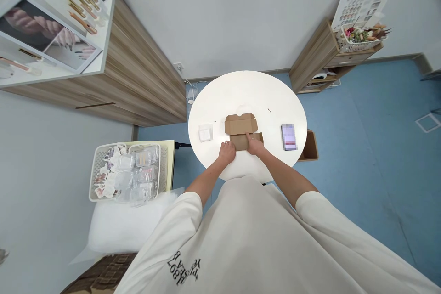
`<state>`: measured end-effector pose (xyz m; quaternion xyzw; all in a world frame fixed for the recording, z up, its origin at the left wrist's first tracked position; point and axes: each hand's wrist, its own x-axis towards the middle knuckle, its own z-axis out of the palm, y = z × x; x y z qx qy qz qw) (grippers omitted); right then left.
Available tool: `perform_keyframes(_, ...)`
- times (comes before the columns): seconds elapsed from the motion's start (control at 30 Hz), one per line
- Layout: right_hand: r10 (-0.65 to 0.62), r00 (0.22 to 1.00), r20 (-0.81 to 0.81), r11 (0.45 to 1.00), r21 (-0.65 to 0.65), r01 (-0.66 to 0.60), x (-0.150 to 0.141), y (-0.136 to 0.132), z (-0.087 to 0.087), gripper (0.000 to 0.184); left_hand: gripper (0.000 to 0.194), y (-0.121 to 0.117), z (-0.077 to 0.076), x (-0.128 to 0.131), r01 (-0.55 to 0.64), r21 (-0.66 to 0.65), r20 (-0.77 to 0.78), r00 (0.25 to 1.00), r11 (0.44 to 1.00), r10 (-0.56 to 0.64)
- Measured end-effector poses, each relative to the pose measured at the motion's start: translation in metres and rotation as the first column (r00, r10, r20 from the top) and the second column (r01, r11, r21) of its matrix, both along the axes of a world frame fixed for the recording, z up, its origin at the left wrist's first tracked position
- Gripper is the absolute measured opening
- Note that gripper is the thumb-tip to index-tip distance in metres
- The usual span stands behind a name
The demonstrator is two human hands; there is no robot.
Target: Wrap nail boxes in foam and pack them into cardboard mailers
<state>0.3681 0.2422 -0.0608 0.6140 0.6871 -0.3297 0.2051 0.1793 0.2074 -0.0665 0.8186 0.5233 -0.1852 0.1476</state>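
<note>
A small brown cardboard box [241, 127] lies partly folded on the round white table, its lid flap spread away from me. My left hand [227, 151] is at the box's near left corner, fingers curled against its edge. On the near right side, my right hand [255, 145] grips the wall, with a finger reaching over the inside. Left of the box sits a clear packet with a white insert [206, 132]. To the right lies a purple-screened phone-like item [289, 137], its face blurred.
The round white table [244, 89] stands before me. At my left are a white basket [93, 174] of packaged pieces and a roll of white wrap [124, 223]. A wooden cabinet [138, 69] is at far left, a smaller one [312, 57] at back right. A cardboard bin [312, 146] sits beneath the table's right edge.
</note>
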Motion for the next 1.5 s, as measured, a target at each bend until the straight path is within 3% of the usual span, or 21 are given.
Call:
perform_keyframes(0.27,0.01,1.0,-0.001,1.0,-0.013,-0.01,0.0,-0.002,0.002,0.1,0.042,0.002,0.009,0.004,-0.068,0.048,0.031,0.997,0.997,0.067)
perform_keyframes(0.43,0.017,1.0,0.017,1.0,-0.023,-0.017,-0.001,-0.003,0.005,0.1,0.088,0.01,0.008,0.007,-0.062,0.058,0.054,0.997,0.996,0.059)
perform_keyframes(0.5,0.014,1.0,0.021,0.999,-0.038,-0.013,-0.002,-0.002,0.006,0.1,0.098,0.014,0.004,0.01,-0.061,0.031,0.039,0.997,0.998,0.06)
perform_keyframes(0.7,-0.002,1.0,0.0,0.999,-0.046,0.002,-0.002,-0.003,0.005,0.099,0.094,0.02,-0.005,0.015,-0.058,0.038,0.01,0.998,0.998,0.058)
perform_keyframes(0.87,-0.018,0.994,-0.11,0.989,0.142,0.034,0.012,-0.024,0.004,0.087,0.088,0.025,-0.006,0.014,-0.049,0.042,0.014,0.999,0.998,0.048)
perform_keyframes(0.97,-0.105,0.984,-0.146,0.921,0.359,0.152,0.032,-0.046,0.004,0.072,0.09,0.026,-0.007,0.015,-0.042,0.027,0.017,0.999,0.999,0.042)
perform_keyframes(1.03,-0.237,0.965,-0.115,0.879,0.398,0.263,0.048,-0.059,0.003,0.072,0.088,0.027,-0.007,0.015,-0.037,0.023,0.018,0.999,0.999,0.036)
perform_keyframes(1.13,-0.363,0.929,-0.074,0.875,0.314,0.367,0.067,-0.067,-0.002,0.072,0.086,0.028,-0.007,0.016,-0.038,0.021,0.026,0.999,0.999,0.037)
perform_keyframes(1.23,-0.401,0.912,-0.088,0.882,0.229,0.411,0.071,-0.066,-0.009,0.067,0.086,0.027,-0.006,0.016,-0.039,0.022,0.019,0.999,0.999,0.038)
perform_keyframes(1.5,-0.498,0.779,-0.38,0.811,0.112,0.574,0.047,-0.054,-0.018,0.044,0.089,0.026,-0.006,0.017,-0.045,0.043,0.015,0.999,0.998,0.045)
